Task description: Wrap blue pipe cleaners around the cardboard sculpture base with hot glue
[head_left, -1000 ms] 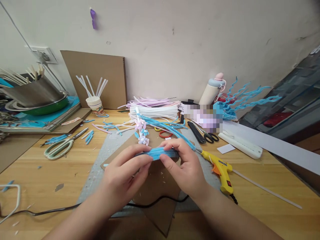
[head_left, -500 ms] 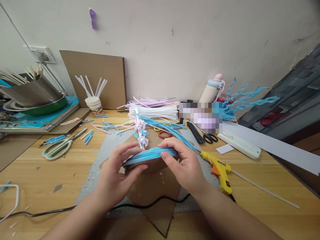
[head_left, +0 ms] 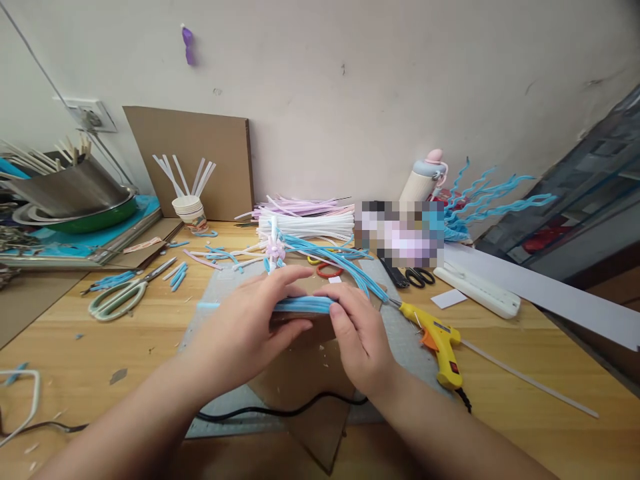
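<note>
Just below the centre of the view, the right hand [head_left: 363, 333] is clamping its fingers and thumb on the three-o'clock end of the blue strips [head_left: 305, 305], while the left hand [head_left: 255, 313] is arching parted fingers above them and a thumb below, though whether these are pinching one cannot tell. To do this well, both thumbs should be bearing evenly, so that the strips are lying parallel without flattening, and the right wrist should be staying clear of the glue gun [head_left: 445, 343], which is resting at three o'clock.
</note>
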The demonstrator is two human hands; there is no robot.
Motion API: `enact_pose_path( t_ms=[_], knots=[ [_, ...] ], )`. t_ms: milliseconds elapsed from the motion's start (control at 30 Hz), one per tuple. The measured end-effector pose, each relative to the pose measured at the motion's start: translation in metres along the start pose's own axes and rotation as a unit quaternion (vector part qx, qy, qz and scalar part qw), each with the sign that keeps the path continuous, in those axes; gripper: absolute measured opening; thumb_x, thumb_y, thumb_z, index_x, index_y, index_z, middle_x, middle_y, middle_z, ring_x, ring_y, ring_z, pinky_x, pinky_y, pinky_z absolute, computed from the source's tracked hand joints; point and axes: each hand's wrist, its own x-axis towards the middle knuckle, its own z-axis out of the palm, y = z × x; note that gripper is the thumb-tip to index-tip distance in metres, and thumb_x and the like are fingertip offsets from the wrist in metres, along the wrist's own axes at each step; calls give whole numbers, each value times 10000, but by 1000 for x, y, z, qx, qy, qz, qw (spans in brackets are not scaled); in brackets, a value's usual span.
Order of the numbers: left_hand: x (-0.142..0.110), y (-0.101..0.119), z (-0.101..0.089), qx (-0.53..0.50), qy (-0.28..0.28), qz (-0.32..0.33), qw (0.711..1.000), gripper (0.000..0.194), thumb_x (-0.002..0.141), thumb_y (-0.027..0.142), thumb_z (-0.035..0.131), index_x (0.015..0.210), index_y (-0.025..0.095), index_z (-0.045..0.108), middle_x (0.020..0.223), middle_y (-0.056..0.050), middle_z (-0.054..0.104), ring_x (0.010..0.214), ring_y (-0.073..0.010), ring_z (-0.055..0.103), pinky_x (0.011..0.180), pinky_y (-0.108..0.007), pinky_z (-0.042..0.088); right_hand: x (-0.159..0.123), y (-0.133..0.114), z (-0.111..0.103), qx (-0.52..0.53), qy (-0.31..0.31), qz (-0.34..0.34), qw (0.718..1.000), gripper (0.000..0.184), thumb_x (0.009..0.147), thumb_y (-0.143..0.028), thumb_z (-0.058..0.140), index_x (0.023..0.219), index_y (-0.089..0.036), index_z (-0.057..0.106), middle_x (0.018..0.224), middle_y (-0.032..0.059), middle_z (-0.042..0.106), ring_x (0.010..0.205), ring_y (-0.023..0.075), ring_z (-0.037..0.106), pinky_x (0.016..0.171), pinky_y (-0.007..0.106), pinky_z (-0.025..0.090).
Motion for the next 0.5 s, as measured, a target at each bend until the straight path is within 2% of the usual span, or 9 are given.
enact_pose_path(
  t_ms=[167,333,400,500],
  knots=[
    [13,8,4,65,-17,14,998,532,860,200,634,1335,314,421,1059,5,708,982,-190,664,874,-351,522,4,2,-8,-8,-25,20,999,248,995,-235,366,1017,-230,613,911,39,661,868,208,611,772,364,466],
    [-5,-2,-1,107,23,-21,994,712,759,355,770,1376,302,418,1112,-41,704,1060,-260,639,910,-452,509,0,6,-16,-18,-37,39,998,234,1000,-248,354,995,-219,585,834,21,616,766,184,582,694,328,446],
    [-16,-9,-2,104,18,-40,994,627,776,358,745,1337,305,469,1082,-35,712,1002,-256,658,865,-454,526,-3,6,-18,-6,-33,46,998,238,1001,-249,346,1008,-220,582,844,23,612,776,185,583,699,321,451],
    [-28,-17,4,73,24,-78,994,390,814,359,697,1183,280,596,1024,-26,717,929,-222,675,788,-377,551,-10,7,-19,23,-12,56,998,250,1001,-258,339,1018,-227,586,883,30,621,813,192,590,717,320,463]
  ],
)
